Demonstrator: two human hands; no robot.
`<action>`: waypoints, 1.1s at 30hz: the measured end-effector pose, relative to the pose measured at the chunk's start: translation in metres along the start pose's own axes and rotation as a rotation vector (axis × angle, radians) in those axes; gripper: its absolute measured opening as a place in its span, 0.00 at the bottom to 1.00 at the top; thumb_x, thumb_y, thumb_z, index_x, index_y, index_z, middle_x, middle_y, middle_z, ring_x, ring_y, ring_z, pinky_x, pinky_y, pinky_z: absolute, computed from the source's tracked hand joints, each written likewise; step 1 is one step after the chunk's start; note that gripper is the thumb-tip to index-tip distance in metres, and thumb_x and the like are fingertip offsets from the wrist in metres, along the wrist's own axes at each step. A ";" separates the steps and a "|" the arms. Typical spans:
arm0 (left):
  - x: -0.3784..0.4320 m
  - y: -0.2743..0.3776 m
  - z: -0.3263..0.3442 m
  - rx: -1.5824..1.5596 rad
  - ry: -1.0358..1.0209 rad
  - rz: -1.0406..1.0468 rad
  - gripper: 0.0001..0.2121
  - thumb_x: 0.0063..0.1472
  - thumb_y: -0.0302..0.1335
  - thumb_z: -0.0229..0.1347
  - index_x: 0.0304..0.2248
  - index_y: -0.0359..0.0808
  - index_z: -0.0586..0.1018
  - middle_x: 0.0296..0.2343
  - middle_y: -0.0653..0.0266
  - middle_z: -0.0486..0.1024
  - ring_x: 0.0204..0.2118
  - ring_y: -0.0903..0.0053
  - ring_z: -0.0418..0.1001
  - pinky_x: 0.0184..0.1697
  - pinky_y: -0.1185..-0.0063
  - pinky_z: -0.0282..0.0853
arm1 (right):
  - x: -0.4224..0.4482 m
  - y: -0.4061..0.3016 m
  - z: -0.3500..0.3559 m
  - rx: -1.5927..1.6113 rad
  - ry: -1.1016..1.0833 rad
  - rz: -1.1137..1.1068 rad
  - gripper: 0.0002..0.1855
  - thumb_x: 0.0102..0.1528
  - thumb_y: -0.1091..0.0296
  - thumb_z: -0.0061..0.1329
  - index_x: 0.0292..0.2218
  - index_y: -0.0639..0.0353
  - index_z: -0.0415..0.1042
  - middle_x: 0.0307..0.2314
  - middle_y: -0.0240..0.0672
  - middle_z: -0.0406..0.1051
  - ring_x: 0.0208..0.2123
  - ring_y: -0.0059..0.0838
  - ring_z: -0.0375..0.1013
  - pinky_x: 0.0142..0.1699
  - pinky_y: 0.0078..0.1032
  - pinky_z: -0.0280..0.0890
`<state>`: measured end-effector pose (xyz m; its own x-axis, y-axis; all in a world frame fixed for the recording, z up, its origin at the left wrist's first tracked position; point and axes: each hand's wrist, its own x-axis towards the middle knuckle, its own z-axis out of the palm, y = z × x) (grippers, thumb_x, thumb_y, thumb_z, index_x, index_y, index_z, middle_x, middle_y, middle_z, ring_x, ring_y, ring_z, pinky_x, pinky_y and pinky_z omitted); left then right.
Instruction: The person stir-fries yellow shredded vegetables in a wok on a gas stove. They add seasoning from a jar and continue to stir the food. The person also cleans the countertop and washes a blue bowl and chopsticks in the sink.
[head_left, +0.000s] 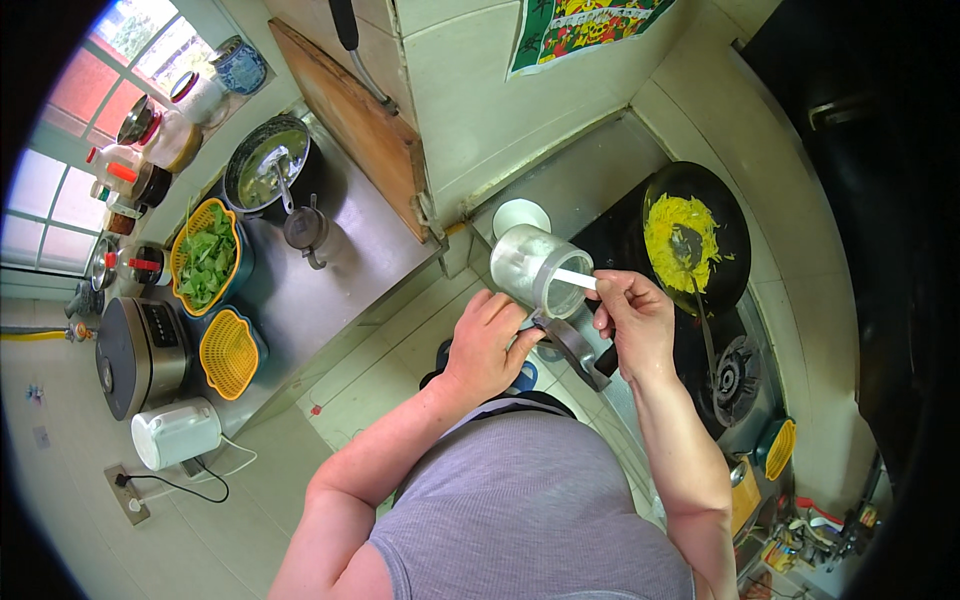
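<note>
My left hand (491, 345) grips the handle side of a clear jar (517, 262), which is tilted with its mouth towards my right hand. The jar's dark flip lid (574, 349) hangs open below the rim. White grains or powder cling inside the jar. Between the fingers of my right hand (636, 319) is the handle of a white spoon (574, 278); its far end reaches inside the jar. Just beyond the jar stands a white bowl (521, 215). To the right, a black wok (731, 217) holds yellow shreds (671, 225) with a metal spatula (699, 300) resting in them.
A gas burner (731, 379) lies beside the wok. On the left counter are a pot of soup (259, 176), a lidded jar (307, 229), a basket of leafy greens (206, 262), a yellow basket (225, 352), a rice cooker (142, 356) and a white kettle (176, 433). A wooden board (360, 135) leans behind.
</note>
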<state>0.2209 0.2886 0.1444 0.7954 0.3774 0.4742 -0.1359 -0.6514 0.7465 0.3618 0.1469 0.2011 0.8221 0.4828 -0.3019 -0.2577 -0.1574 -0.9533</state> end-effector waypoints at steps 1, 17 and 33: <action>-0.001 0.000 0.000 0.000 -0.004 -0.006 0.10 0.51 0.28 0.60 0.28 0.33 0.71 0.26 0.56 0.68 0.29 0.57 0.64 0.33 0.66 0.62 | -0.001 0.000 -0.002 -0.046 -0.003 -0.032 0.06 0.60 0.76 0.48 0.38 0.66 0.75 0.26 0.32 0.76 0.19 0.15 0.68 0.22 0.13 0.62; -0.012 0.003 0.003 0.108 -0.060 0.051 0.12 0.50 0.32 0.63 0.27 0.35 0.73 0.26 0.60 0.67 0.30 0.61 0.65 0.33 0.69 0.66 | -0.012 0.004 0.014 -0.461 -0.082 -0.253 0.04 0.57 0.77 0.51 0.34 0.67 0.77 0.24 0.33 0.75 0.18 0.16 0.70 0.24 0.16 0.65; -0.012 0.009 0.004 0.104 -0.071 -0.022 0.11 0.52 0.31 0.62 0.28 0.35 0.73 0.27 0.58 0.68 0.31 0.59 0.66 0.35 0.68 0.66 | -0.008 0.012 -0.005 0.070 -0.052 0.090 0.07 0.60 0.72 0.50 0.38 0.64 0.76 0.27 0.33 0.77 0.17 0.13 0.65 0.20 0.12 0.58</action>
<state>0.2127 0.2757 0.1436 0.8379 0.3471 0.4213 -0.0591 -0.7096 0.7021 0.3547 0.1368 0.1924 0.7671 0.5139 -0.3840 -0.3652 -0.1423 -0.9200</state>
